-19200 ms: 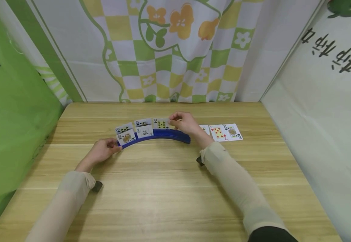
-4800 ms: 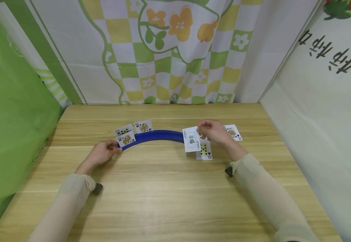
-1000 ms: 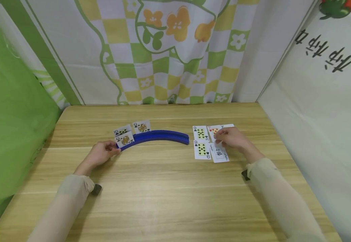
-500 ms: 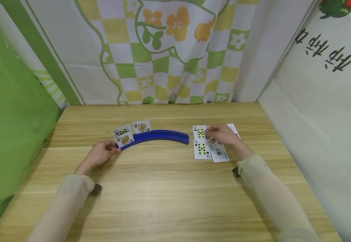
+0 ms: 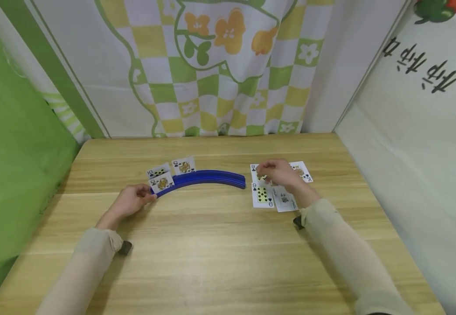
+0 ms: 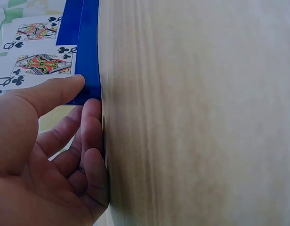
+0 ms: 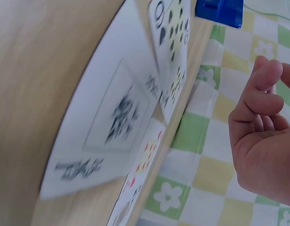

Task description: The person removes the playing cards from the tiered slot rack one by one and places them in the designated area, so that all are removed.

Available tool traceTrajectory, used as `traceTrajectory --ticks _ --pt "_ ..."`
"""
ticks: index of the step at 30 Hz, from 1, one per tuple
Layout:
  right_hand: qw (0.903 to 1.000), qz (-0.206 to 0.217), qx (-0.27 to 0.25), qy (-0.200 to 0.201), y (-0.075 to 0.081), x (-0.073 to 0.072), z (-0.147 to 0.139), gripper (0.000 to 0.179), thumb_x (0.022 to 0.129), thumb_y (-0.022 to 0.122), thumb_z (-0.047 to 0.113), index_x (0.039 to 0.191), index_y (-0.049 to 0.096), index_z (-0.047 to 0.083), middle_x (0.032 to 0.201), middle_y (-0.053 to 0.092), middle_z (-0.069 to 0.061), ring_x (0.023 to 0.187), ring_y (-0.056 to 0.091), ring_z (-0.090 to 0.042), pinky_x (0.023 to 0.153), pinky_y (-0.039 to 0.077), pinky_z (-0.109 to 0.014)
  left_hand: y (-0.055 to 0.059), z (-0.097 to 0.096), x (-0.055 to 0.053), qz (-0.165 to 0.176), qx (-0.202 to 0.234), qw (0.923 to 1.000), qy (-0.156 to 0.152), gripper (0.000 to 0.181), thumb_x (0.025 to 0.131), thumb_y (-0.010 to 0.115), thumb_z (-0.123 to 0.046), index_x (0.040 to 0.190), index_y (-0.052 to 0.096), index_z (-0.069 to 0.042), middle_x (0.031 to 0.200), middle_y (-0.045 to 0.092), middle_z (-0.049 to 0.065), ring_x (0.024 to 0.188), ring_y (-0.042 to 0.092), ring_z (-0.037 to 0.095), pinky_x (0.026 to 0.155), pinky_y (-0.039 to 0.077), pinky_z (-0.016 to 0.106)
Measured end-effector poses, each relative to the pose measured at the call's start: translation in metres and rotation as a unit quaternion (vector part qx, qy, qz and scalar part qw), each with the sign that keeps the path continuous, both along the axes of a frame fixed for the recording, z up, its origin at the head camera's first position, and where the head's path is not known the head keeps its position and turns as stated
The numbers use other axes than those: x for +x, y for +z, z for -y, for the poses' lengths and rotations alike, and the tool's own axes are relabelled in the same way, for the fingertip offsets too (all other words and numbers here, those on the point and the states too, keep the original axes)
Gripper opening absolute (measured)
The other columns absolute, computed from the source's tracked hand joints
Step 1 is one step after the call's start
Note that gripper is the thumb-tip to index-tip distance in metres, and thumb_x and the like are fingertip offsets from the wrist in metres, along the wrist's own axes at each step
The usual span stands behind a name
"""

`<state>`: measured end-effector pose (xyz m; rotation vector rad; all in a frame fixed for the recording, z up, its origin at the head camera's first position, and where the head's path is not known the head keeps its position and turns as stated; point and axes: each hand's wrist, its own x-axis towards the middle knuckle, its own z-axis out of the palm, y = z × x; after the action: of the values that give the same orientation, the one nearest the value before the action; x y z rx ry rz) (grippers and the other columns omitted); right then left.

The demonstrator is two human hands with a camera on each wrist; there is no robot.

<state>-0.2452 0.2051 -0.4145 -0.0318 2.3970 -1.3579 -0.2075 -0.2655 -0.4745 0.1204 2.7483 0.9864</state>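
Note:
In the head view my left hand (image 5: 130,199) pinches the left end of a curved blue card holder (image 5: 212,176), thumb on top in the left wrist view. Standing in that end are a queen of clubs (image 5: 162,183), a ten (image 5: 158,169) behind it and a queen of spades (image 5: 184,166). Farther right my right hand (image 5: 280,172) hovers with bent fingers over cards lying on the table, holding nothing visible. Below it are a nine of spades (image 5: 262,195) and a joker (image 5: 285,199). Another nine (image 5: 254,174) is partly covered by the hand.
A king (image 5: 301,171) lies at the right of the card group. In the right wrist view a red seven (image 7: 146,155) shows beside the joker. A checked curtain (image 5: 228,87) hangs behind the wooden table (image 5: 212,258).
A nine and the joker have gone from the holder to the table, the joker carried by my right hand. Lately that hand has moved left above the cards. My left hand has stayed put.

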Motion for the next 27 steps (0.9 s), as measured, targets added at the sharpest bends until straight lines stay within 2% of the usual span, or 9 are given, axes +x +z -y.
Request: traceTrajectory --ticks 4,7,12,19,23,27 --pt "0.9998 -0.009 -0.015 0.008 0.001 -0.002 0.009 0.034 0.1 0.056 0.026 0.125 0.061 0.004 0.114 0.068 -0.013 0.08 0.06 -0.018 0.056 0.042 -0.023 -0.002 0.001 0.0 -0.004 0.0 1.0 0.004 0.039 0.094 0.069 -0.028 0.117 0.065 0.003 0.1 0.07 0.017 0.08 0.061 0.019 0.066 0.048 0.029" --pt "0.9995 -0.007 -0.027 0.013 0.001 -0.005 0.016 0.031 0.1 0.055 0.025 0.123 0.061 0.005 0.117 0.067 -0.017 0.078 0.06 -0.018 0.051 0.036 -0.02 -0.003 0.001 -0.001 -0.003 0.001 1.0 0.004 0.039 0.094 0.069 -0.029 0.117 0.065 0.002 0.1 0.07 0.016 0.08 0.06 0.019 0.065 0.048 0.028" --pt "0.9992 -0.007 -0.035 0.016 0.001 -0.006 0.028 0.027 0.1 0.055 0.024 0.119 0.063 0.007 0.119 0.067 -0.018 0.078 0.061 -0.019 0.054 0.037 -0.021 -0.003 0.0 -0.001 -0.004 -0.001 1.0 0.005 0.039 0.094 0.069 -0.029 0.117 0.065 0.002 0.099 0.07 0.015 0.079 0.06 0.019 0.065 0.048 0.028" --pt "0.9987 -0.009 -0.044 0.024 0.003 -0.005 0.041 0.026 0.1 0.056 0.025 0.117 0.063 0.007 0.109 0.069 -0.009 0.092 0.062 -0.034 0.057 0.037 -0.023 -0.003 0.0 0.0 -0.006 -0.002 1.0 0.005 0.038 0.094 0.069 -0.027 0.116 0.065 0.003 0.097 0.07 0.015 0.077 0.059 0.018 0.065 0.048 0.028" --pt "0.9985 -0.012 -0.045 0.027 0.004 -0.004 0.049 0.031 0.1 0.056 0.025 0.121 0.063 0.003 0.109 0.07 -0.009 0.082 0.062 -0.026 0.058 0.039 -0.025 -0.005 0.001 0.0 -0.009 -0.003 0.9999 0.004 0.037 0.094 0.069 -0.028 0.115 0.066 0.003 0.097 0.07 0.014 0.077 0.059 0.017 0.064 0.048 0.027" --pt "0.998 -0.006 -0.06 0.021 0.004 -0.006 0.055 0.031 0.099 0.058 0.024 0.121 0.064 0.004 0.108 0.07 -0.01 0.08 0.062 -0.023 0.061 0.045 -0.025 -0.006 0.001 0.0 -0.011 -0.001 0.9999 0.004 0.038 0.094 0.069 -0.028 0.115 0.066 0.003 0.097 0.07 0.015 0.078 0.059 0.017 0.064 0.048 0.027"
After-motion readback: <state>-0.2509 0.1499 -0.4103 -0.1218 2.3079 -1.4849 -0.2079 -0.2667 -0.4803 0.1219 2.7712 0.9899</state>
